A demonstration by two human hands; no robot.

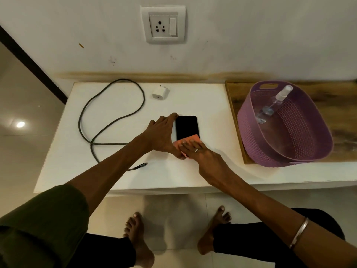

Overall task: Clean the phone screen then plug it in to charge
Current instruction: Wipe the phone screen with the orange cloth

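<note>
On white table [108,176], phone [187,127] within left hand [161,133] grip, right hand [201,151] pressing cloth [185,141]

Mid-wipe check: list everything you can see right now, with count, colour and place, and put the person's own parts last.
phone: one, black, middle of the table.
cloth: one, orange-pink, on the phone's near end.
cable: one, dark, looped on the table's left.
charger adapter: one, white, back of the table.
wall socket: one, white, above the table.
basket: one, purple, on a wooden board at right.
spray bottle: one, clear, inside the basket.
table: one, white.
left hand: steadies the phone's left edge.
right hand: presses the cloth.
</note>
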